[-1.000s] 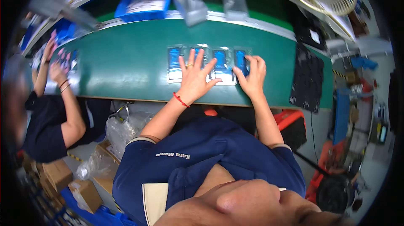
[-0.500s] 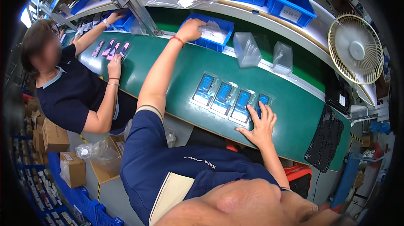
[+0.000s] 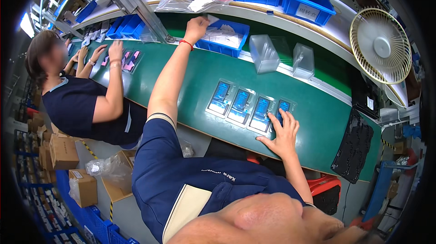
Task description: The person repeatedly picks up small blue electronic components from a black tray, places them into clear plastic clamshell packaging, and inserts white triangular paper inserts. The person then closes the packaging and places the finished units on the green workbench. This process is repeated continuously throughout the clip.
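4 flat rectangular packs [image 3: 240, 106], blue on the upper part, shiny silver-white below, dark-edged, in clear plastic, lay in a slanted row on the green counter [image 3: 195, 94]. Right hand [image 3: 285, 138] had a wide grip, fingertips at the partly covered rightmost pack; left hand [image 3: 196, 28] had a narrow grip holding a white slip [image 3: 213, 18] by the blue bin [image 3: 220, 49].

Navy short-sleeved shirt [image 3: 247, 171], cream trim, red bracelet [image 3: 186, 43].
The thin bracelet circles the wrist just behind the left hand [image 3: 196, 29]; farther up that arm, a cream band [image 3: 162, 118] edges the sleeve [image 3: 156, 141]. Back from both hands, small pale lettering [image 3: 219, 172] crosses the shirt near a broad cream panel [image 3: 186, 210]. The forearm [image 3: 296, 171] behind the right hand [image 3: 285, 136] is bare.
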The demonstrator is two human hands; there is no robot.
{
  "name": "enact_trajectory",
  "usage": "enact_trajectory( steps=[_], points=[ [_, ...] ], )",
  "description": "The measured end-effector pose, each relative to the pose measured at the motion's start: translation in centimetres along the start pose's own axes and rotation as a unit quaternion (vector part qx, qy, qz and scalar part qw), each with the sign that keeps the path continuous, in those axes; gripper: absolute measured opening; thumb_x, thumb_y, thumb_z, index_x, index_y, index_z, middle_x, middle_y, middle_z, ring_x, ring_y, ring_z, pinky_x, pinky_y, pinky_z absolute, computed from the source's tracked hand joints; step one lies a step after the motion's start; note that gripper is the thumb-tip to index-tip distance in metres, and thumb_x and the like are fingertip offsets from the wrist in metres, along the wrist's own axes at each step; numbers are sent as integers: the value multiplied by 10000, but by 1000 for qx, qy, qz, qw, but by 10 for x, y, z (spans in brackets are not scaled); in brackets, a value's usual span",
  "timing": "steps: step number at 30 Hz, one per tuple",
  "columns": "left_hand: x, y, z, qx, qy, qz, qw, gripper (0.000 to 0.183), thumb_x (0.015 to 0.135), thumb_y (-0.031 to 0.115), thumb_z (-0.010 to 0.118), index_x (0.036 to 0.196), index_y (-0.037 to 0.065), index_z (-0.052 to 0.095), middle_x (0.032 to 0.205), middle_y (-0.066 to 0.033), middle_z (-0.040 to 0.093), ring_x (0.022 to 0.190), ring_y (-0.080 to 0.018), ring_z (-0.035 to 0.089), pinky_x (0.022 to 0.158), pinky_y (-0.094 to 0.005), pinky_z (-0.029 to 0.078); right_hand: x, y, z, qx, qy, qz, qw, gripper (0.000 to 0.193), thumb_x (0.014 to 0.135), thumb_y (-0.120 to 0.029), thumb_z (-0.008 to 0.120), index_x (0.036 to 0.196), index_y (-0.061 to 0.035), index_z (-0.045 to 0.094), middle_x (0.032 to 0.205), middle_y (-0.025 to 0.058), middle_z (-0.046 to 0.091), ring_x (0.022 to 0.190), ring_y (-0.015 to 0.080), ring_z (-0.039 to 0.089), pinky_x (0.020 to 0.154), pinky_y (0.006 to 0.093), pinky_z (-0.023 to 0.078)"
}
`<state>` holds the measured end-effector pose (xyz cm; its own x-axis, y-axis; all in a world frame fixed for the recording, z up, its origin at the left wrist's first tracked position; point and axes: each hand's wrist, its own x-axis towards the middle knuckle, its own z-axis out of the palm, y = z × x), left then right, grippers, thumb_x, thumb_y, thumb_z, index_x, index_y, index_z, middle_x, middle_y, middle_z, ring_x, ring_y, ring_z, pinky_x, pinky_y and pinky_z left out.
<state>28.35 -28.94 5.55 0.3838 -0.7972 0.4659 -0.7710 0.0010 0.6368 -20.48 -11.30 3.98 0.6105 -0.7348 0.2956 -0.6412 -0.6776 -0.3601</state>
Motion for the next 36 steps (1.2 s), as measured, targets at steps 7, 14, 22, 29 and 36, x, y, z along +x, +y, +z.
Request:
enact_trajectory(
  steps=[7,14,22,29,36],
  points=[
    [-78,98,-25,-423,-132,-267,856,161,973,99,524,1057,-23,587,987,-170,692,851,-242,709,571,-298,577,28,-1,7,119,148,34,981,579,671,-313,814,1161,-73,621,1231,154,571,1174,349,496,1021,446,325],
    [-216,135,-11,-456,-206,-276,821,185,940,138,612,1042,-16,611,911,-140,703,737,-182,703,511,-241,561,135,-38,63,472,102,80,872,328,784,-135,776,1056,-4,645,902,99,700,837,139,649,751,294,515],
    [-269,108,-61,-520,-66,-327,786,471,913,-30,551,1363,-63,415,1119,-220,648,933,-261,691,777,-319,602,136,-71,98,220,40,16,975,118,777,-175,741,865,-98,729,844,67,701,799,220,625,809,375,401],
    [-279,128,-46,-489,-101,-307,810,350,876,-59,604,1220,-61,542,997,-175,686,843,-221,707,730,-282,605,122,-78,78,419,-58,31,906,158,812,-155,742,913,-37,716,777,52,695,733,147,630,708,317,483],
    [-284,140,-24,-520,-131,-324,779,142,895,61,668,989,-42,644,916,-151,695,748,-189,705,619,-253,601,108,-56,55,517,-143,117,836,152,859,-39,689,991,31,718,877,66,722,777,91,642,712,243,515]
  ],
)
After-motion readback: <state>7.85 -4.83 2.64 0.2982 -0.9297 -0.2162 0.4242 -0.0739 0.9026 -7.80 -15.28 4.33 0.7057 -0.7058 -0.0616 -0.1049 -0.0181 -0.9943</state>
